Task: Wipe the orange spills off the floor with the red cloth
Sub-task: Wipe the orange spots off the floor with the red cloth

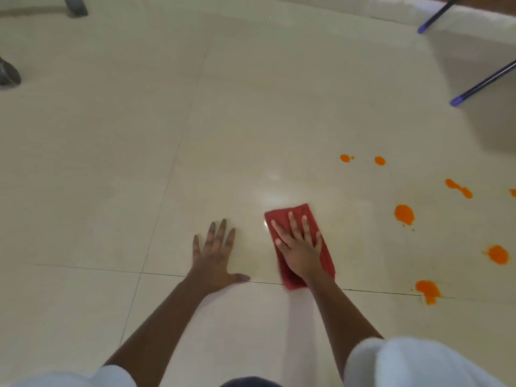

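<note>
A folded red cloth (324, 255) lies flat on the cream tiled floor (111, 163). My right hand (300, 248) presses down on it with the fingers spread. My left hand (216, 256) rests flat on the bare tile to the left of the cloth, holding nothing. Several orange spills lie to the right of the cloth: a large blob (404, 214), another (498, 254), one on the tile joint (428, 290), a streak (458, 188) and small dots farther off (379, 160). A faint yellowish smear shows on the tile just right of the cloth.
Two blue furniture legs (485, 83) (438, 15) stand at the far right. Grey feet of another piece stand at the far left (9, 74) and top left (75, 5). My white sleeves fill the bottom edge.
</note>
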The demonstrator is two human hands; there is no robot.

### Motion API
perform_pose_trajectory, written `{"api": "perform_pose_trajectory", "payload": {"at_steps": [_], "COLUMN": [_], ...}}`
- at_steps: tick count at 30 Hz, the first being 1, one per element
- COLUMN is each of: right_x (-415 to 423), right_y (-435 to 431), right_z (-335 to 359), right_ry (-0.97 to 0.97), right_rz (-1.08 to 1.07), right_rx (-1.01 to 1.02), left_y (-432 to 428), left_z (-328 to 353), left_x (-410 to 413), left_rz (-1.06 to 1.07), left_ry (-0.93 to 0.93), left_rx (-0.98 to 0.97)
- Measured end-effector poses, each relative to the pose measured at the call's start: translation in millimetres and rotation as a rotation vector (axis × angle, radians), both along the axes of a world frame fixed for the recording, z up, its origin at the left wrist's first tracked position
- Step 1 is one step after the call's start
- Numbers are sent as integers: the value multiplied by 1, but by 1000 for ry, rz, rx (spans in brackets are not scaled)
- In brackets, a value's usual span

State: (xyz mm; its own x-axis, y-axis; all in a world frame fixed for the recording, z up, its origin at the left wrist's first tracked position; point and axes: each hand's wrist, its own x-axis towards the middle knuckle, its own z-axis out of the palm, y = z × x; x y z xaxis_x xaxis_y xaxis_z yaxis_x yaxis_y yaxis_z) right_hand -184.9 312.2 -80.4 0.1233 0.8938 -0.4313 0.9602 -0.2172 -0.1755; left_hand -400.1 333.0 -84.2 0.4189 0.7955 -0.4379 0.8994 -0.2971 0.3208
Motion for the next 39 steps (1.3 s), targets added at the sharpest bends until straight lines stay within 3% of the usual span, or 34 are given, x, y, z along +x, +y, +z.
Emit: {"api": "perform_pose_trajectory", "payload": {"at_steps": [2, 6, 8, 11, 14, 18, 22, 25, 31, 35, 39], "right_x": [-10, -11, 24, 77, 87, 76, 98, 95, 108, 114, 98], "right_y": [2, -84, -109, -80, -38, -77, -89, -79, -72, -69, -102], "right_z": [-2, -6, -8, -14, -10, -10, -6, 7, 12, 8, 7], "right_ry": [4, 7, -29, -113, -42, 60, 87, 114, 194, 162, 76], "right_rz": [9, 192, 116, -55, -120, 106, -99, -142, -95, -138, -239], "right_rx": [38, 230, 227, 232, 126, 224, 133, 89, 10, 163, 169], "left_y": [1, 1, -4, -17, -24, -26, -18, -9, -5, 2, 3], "left_z": [-4, -4, -1, -3, -12, -6, 25, 57, 100, 81, 45], "left_x": [5, 8, 17, 43, 71, 87, 96, 110, 143, 159, 179], "left_rz": [-1, 0, 15, -124, -208, -186, -212, -303, -393, -407, -455], "left_ry": [44, 90, 72, 19, -6, 108, 248, 298, 271, 176, 95], "left_rx": [6, -8, -1, 93, 131, 82, -42, -21, 23, 40, 22]}}
